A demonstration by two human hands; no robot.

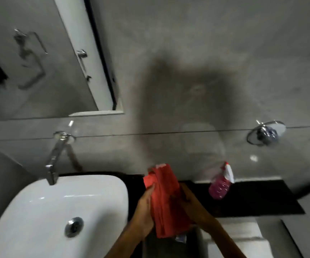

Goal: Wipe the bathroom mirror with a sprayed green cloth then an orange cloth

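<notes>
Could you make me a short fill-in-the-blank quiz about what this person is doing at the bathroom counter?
1. Both hands, the left hand and the right hand, hold a folded cloth whose colour is ____.
2. The spray bottle on the dark counter contains a ____ liquid.
3. The white sink lies to the ____ of the hands.
4. The tap is mounted on the ____, above the sink.

Missing words: orange; pink; left; wall
</notes>
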